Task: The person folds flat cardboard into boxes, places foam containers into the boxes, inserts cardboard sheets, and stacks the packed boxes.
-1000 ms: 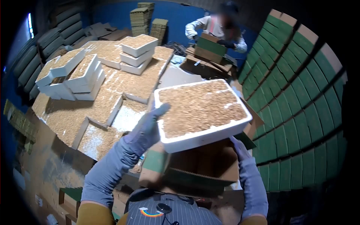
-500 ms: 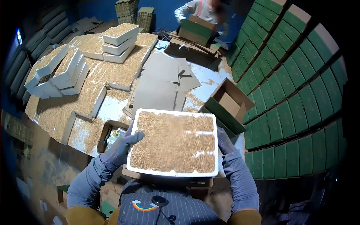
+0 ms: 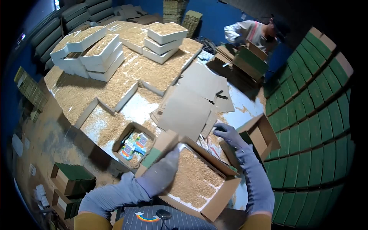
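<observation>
A white foam tray [image 3: 195, 180] filled with tan grain-like material sits inside a cardboard box [image 3: 220, 199] with raised flaps, close in front of me. My gloved left hand [image 3: 163, 172] lies flat along the tray's left edge and the box's left flap, its fingers stretched out; the fingertips are partly hidden. Beyond the box's far right side, my gloved right hand [image 3: 230, 136] is raised with loosely curled fingers apart, holding nothing visible. Pen-like sticks [image 3: 209, 145] lie near its fingers.
An open carton with colourful packets [image 3: 134, 145] stands at left. Flat cardboard sheets [image 3: 188, 107] lie ahead. Stacked foam trays [image 3: 163, 46] rest on the grain-covered table. Green boxes [image 3: 306, 165] form a wall at right, beside an open box [image 3: 260, 134]. A co-worker [image 3: 253, 36] handles another box.
The filled tray has gone from between my hands down into the cardboard box. My right hand has let go and moved up and away. The view has shifted left.
</observation>
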{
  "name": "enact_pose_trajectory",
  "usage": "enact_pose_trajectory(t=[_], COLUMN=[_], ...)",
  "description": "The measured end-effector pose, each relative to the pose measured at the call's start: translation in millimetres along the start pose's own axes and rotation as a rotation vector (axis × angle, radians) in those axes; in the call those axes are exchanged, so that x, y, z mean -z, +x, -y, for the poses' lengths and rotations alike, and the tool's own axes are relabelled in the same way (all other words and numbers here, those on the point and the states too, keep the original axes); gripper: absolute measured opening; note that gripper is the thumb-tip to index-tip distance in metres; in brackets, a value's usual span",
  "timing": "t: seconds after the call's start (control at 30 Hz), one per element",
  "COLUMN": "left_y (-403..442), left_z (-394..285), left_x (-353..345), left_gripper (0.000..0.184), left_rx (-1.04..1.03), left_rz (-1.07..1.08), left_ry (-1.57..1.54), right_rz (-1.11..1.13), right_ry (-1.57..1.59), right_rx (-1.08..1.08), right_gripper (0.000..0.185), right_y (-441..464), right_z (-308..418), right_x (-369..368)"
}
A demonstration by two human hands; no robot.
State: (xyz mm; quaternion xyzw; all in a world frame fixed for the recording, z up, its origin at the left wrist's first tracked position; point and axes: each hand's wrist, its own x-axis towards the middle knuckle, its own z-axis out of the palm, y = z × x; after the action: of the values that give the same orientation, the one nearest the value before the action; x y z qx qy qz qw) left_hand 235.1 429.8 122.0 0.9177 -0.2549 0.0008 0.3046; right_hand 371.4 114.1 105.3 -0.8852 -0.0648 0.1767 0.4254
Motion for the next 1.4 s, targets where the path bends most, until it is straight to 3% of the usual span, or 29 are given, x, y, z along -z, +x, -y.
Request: enact_pose_trajectory(t=[0.03,0.13,0.17,0.2,0.23,0.27,0.3,0.33,0.37,0.4,0.43,0.47,0.53,0.6,0.67,0.7,0.8,0.9,1.0,1.03,1.13,1.27,1.33,1.4], left_y=[-1,-6,-14,-13,-21,-27,-33,-54,-71,-76,-75,-72,-65,-55,-40,-36,-28,-37,-42,-43,-41,-48,-45,-31], left_z=[-2,-2,7,19,52,98,131,187,219,237,248,256,264,273,264,261,276,301,298,291,280,297,267,206], left_x=[9,46,60,81,79,73,73,44,25,19,20,23,32,41,54,49,18,7,14,14,20,15,36,67], left_gripper=[0.043,0.047,0.05,0.038,0.035,0.036,0.041,0.051,0.049,0.038,0.032,0.027,0.021,0.02,0.031,0.038,0.037,0.044,0.037,0.027,0.019,0.023,0.025,0.032], left_rx=[-0.099,-0.18,-0.098,0.014,0.081,0.316,0.493,0.545,0.658,0.817,0.838,0.857,0.77,0.669,0.483,0.454,0.548,0.601,0.628,0.585,0.645,0.606,0.58,0.415], left_rz=[0.073,-0.093,-0.067,-0.22,-0.439,-0.518,-0.462,-0.391,-0.225,-0.072,-0.057,-0.042,-0.209,-0.377,-0.398,-0.273,-0.082,-0.079,-0.107,-0.173,-0.088,-0.122,-0.253,-0.47], left_ry=[0.182,-0.292,-0.313,-0.293,-0.076,-0.054,0.098,0.303,0.256,-0.014,0.002,0.021,0.113,0.347,0.32,0.212,0.354,0.24,0.121,0.259,0.278,0.39,0.319,0.272], right_rz=[-0.047,-0.014,-0.067,-0.129,-0.111,-0.074,-0.039,-0.024,-0.023,-0.028,-0.002,-0.001,-0.095,-0.304,-0.415,-0.458,-0.647,-0.816,-0.938,-0.965,-1.092,-1.201,-1.261,-1.333], right_ry=[-0.171,-0.587,-0.7,-0.814,-0.81,-0.838,-0.866,-0.87,-0.746,-0.624,-0.54,-0.543,-0.363,-0.257,-0.138,-0.056,-0.079,-0.015,0.046,0.1,0.107,0.057,0.101,0.142], right_rx=[-0.007,-0.065,-0.007,0.05,0.063,-0.072,-0.213,-0.218,-0.178,-0.137,-0.184,-0.189,-0.141,0.057,0.149,0.12,0.109,0.041,-0.002,-0.01,-0.037,-0.013,-0.018,-0.03], right_gripper=[0.056,0.075,0.077,0.079,0.079,0.076,0.072,0.072,0.065,0.058,0.041,0.041,0.03,0.024,0.018,0.017,0.015,0.017,0.018,0.019,0.02,0.02,0.021,0.022], right_y=[30,122,143,157,167,172,173,170,166,164,151,143,127,103,60,36,-44,-121,-180,-195,-227,-259,-275,-287], right_z=[-7,-43,-60,-71,-70,-67,-66,-67,-68,-64,-28,-16,-3,7,43,54,80,83,80,71,64,63,61,63], right_x=[-11,-40,-48,-56,-62,-66,-69,-71,-71,-69,-63,-56,-42,-25,-8,-3,-2,-10,-24,-26,-46,-59,-62,-67])
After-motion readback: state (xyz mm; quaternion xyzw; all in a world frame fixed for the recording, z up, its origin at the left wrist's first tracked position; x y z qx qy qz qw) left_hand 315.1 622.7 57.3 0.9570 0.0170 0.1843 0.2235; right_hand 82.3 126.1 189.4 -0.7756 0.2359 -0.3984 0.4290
